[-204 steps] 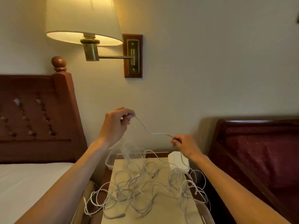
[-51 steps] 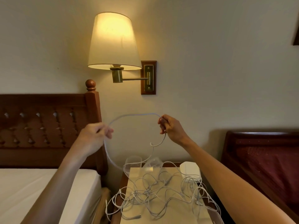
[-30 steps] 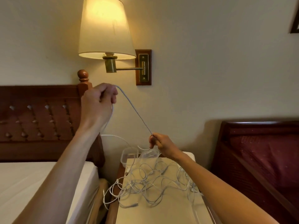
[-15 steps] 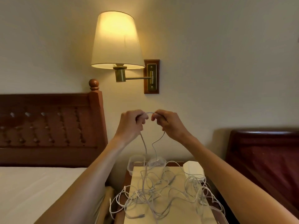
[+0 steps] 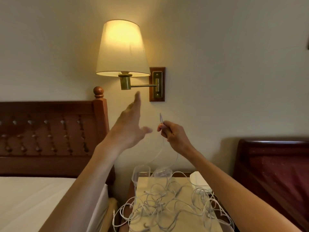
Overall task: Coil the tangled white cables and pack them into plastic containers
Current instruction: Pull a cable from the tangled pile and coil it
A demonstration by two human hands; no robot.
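A tangle of white cables [image 5: 167, 203] lies on the pale top of the nightstand [image 5: 143, 181]. My right hand [image 5: 172, 133] is raised above it and pinches one white cable [image 5: 158, 153] near its end, with loops hanging down to the pile. My left hand [image 5: 132, 126] is beside it, fingers spread and straight, holding nothing. Two clear plastic containers [image 5: 141, 171] stand at the back of the nightstand; a second one [image 5: 163, 173] is partly behind the hanging cable.
A lit wall lamp [image 5: 122, 49] hangs just above my left hand. A wooden headboard [image 5: 50, 131] and bed [image 5: 33, 198] are to the left, a dark red bed [image 5: 275, 173] to the right. A white box [image 5: 199, 181] sits on the nightstand's right side.
My left hand has let go of the cable and opened, moving up and left. My right hand still pinches the cable and has dropped slightly.
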